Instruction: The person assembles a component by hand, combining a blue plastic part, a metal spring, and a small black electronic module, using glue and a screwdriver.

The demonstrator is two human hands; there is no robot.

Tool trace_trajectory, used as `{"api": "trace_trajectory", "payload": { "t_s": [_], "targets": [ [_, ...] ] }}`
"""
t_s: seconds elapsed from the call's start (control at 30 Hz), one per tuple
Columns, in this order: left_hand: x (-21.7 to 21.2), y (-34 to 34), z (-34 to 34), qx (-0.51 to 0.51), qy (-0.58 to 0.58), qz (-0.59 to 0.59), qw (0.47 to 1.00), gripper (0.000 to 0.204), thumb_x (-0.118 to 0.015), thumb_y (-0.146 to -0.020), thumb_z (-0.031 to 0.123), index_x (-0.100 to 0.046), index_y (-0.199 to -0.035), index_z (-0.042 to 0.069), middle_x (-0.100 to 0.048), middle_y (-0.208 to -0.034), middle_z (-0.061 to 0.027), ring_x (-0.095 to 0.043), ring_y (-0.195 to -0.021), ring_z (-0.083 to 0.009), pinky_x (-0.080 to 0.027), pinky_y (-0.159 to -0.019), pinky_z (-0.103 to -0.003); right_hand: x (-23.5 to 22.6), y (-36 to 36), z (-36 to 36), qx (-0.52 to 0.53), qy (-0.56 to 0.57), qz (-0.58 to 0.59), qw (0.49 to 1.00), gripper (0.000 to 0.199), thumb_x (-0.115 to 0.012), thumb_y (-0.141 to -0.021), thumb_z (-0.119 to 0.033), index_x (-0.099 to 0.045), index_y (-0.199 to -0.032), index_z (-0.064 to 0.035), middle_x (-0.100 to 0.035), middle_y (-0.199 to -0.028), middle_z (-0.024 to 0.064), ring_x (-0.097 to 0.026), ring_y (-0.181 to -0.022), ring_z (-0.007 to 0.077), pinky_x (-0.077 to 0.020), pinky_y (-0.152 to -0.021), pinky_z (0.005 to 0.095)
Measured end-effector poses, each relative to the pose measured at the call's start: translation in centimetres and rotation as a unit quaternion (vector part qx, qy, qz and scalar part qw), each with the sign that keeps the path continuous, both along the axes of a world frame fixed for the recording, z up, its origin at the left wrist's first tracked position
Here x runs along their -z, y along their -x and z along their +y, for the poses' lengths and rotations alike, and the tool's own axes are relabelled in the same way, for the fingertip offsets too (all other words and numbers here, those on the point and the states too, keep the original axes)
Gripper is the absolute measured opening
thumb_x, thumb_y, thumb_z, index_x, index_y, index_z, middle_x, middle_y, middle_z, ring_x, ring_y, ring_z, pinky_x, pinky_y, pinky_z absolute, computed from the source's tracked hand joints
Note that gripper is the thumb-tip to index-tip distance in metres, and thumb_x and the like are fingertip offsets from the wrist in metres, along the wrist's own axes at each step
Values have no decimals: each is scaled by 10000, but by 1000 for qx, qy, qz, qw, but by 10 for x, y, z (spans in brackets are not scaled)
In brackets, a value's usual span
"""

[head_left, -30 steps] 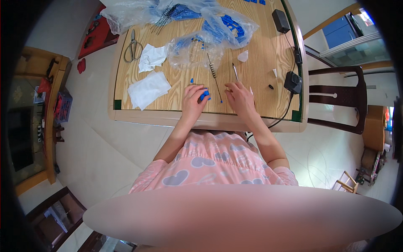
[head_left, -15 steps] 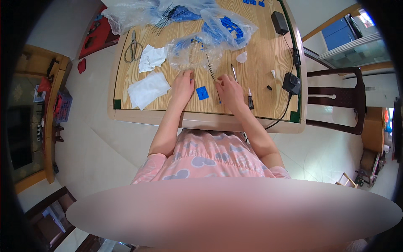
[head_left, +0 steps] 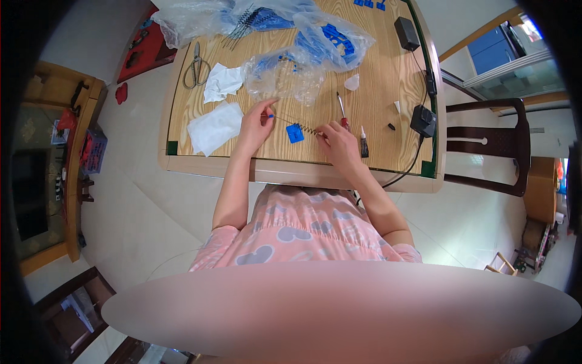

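Observation:
My right hand (head_left: 339,142) pinches one end of a dark coiled wire (head_left: 308,128), a spring-like helix with a thin straight tail. The tail points left towards my left hand (head_left: 257,126), whose curled thumb and fingers hold a tiny blue piece (head_left: 271,116). Whether the wire's tip touches that piece is too small to tell. Under the coil lies a flat blue square plate (head_left: 295,134) on the wood-grain table. A screwdriver (head_left: 344,115) with a red handle lies just beyond my right hand, and a small black tube with a white nozzle (head_left: 364,143) lies to its right.
Clear plastic bags (head_left: 285,76) with blue parts spread across the far side, near several dark coiled wires (head_left: 245,24). Scissors (head_left: 196,71), a crumpled tissue (head_left: 222,83) and a folded white cloth (head_left: 215,128) lie left. A black adapter (head_left: 422,121) with a cable sits right.
The coiled wire has swung from pointing away from me to lying sideways, its tail towards my left hand. My right hand has moved slightly right and nearer, uncovering the screwdriver's red handle.

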State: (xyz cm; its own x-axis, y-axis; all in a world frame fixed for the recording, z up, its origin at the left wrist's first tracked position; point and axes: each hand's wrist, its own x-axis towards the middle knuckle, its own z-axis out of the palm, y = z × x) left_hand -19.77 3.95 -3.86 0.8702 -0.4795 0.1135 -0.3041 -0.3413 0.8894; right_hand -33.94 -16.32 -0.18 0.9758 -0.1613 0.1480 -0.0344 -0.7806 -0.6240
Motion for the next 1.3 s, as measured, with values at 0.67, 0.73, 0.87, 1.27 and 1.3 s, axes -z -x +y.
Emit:
{"api": "trace_trajectory", "payload": {
  "t_s": [0.67, 0.73, 0.87, 1.27, 1.3],
  "targets": [
    [-20, 13, -9, 43, -55, -148, 986, 412, -569, -807, -64, -572, -1199, 60, -610, -985, -120, -614, -926, -294, -513, -810, -359, -2, 4, -1, -6, 62, -8, 998, 122, -609, -847, -144, -625, -948, -78, -594, -877, 98, -624, -862, 292, -508, -724, 413],
    [-24, 12, -10, 56, -75, -215, 972, 418, -562, -798, -64, -573, -1196, 63, -609, -995, -127, -603, -953, -315, -505, -826, -382, -2, 3, 0, -4, 70, -4, 998, 120, -610, -848, -146, -622, -945, -77, -594, -875, 99, -625, -861, 293, -508, -721, 416],
    [-39, 7, -14, 118, -142, -259, 948, 455, -552, -770, -52, -570, -1205, 78, -605, -998, -137, -576, -1004, -331, -469, -904, -413, -5, 5, 1, 6, 80, 0, 997, 117, -609, -856, -155, -613, -941, -75, -592, -870, 105, -625, -856, 302, -508, -709, 425],
    [-61, 11, -29, 89, -66, -336, 935, 475, -641, -782, -5, -570, -1242, 86, -626, -1107, -107, -582, -1056, -316, -395, -1030, -408, 14, -11, 4, 61, -83, 26, 994, 177, -614, -875, -148, -610, -1016, -41, -630, -950, 166, -633, -838, 356, -504, -723, 445],
    [-52, 10, -25, 42, -27, -258, 965, 440, -662, -786, 17, -593, -1217, 73, -629, -1124, -109, -580, -1070, -312, -406, -1008, -388, 17, -15, 4, 62, -83, 26, 994, 177, -614, -875, -148, -610, -1016, -41, -630, -950, 166, -633, -838, 356, -504, -723, 445]
  ]
}}
